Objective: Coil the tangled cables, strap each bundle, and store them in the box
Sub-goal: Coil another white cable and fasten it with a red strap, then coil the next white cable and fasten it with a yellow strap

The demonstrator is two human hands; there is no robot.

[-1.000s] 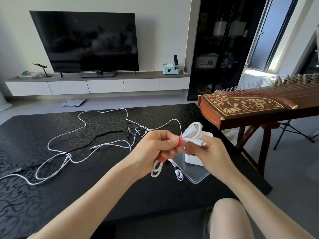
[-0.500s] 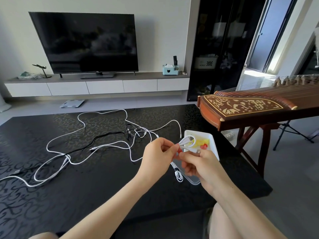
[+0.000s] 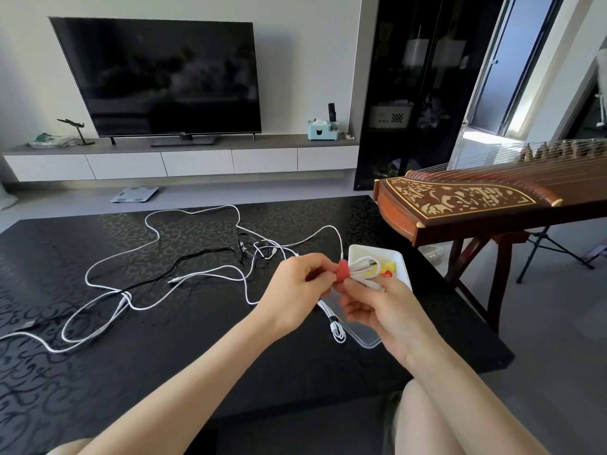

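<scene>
A small coil of white cable (image 3: 364,270) is held above the table, with a red strap (image 3: 343,270) wrapped round its middle. My left hand (image 3: 297,290) pinches the strap from the left. My right hand (image 3: 384,310) grips the coil and strap from below. A white box (image 3: 402,270) lies just behind them, holding yellow and red straps. Its clear lid (image 3: 364,336) lies under my right hand. Another strapped white bundle (image 3: 335,328) lies beside the lid. Tangled white cables (image 3: 157,280) and a black cable (image 3: 200,257) spread over the left half of the black table (image 3: 98,372).
A wooden zither (image 3: 476,205) on a stand juts over the table's right far corner. Beyond the table are a scale (image 3: 134,194) on the floor, a low TV unit with a television (image 3: 164,77), and a dark cabinet (image 3: 410,93).
Both hands have lowered the coil from in front of the box toward the table, uncovering the box. The red strap now shows wrapped round the coil's middle.
</scene>
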